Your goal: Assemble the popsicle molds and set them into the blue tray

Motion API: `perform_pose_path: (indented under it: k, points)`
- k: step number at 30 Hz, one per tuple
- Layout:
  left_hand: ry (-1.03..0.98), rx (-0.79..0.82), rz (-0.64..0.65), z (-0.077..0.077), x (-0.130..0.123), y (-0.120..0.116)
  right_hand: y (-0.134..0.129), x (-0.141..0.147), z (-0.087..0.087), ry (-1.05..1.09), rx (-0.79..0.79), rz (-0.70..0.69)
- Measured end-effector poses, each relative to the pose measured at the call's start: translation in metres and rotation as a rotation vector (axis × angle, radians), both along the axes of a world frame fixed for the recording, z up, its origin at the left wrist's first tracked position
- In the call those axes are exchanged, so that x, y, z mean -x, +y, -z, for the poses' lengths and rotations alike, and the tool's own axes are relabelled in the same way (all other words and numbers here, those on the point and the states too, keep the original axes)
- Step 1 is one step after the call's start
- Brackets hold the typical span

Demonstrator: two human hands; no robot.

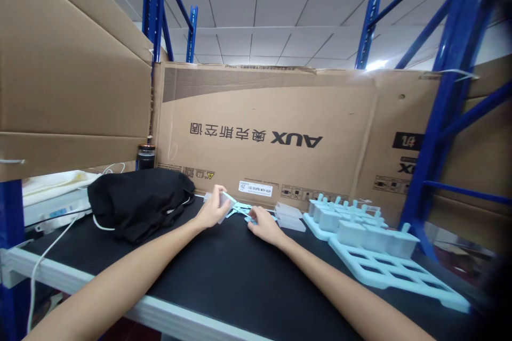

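Note:
My left hand [214,208] is closed around a translucent plastic popsicle mould [227,205], holding it tilted near the back of the table. Between my two hands, a small pile of light-blue plastic popsicle sticks [240,209] lies on the black surface. My right hand [264,225] rests at the right side of this pile with its fingers curled in. Its fingertips touch among the sticks, and what they pinch is hidden. Just beyond the right hand, several translucent moulds [290,217] are stacked.
To the right, light-blue racks [400,272] carry several moulds with stick handles [376,237]. A black cloth bag [140,202] lies on the left, with a dark jar [146,157] behind it. A cardboard panel [260,101] closes off the back, between blue shelf posts [448,90].

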State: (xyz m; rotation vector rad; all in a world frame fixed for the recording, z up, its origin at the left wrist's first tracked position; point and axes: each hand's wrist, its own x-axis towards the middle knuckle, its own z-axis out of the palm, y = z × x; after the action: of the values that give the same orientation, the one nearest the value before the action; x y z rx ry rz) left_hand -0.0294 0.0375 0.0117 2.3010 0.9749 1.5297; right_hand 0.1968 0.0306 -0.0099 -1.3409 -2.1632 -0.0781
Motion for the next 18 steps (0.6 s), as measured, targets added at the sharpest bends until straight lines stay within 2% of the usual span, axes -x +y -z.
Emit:
perform_pose_path:
  k: [8,18]
  points:
    - [0.104,0.089,0.186,0.003,-0.006,-0.005,0.009,-0.023,-0.011,-0.045,0.071,0.048]
    - [0.176,0.075,0.213,0.010,-0.007,-0.003,0.032,-0.017,-0.027,-0.089,0.182,0.151]
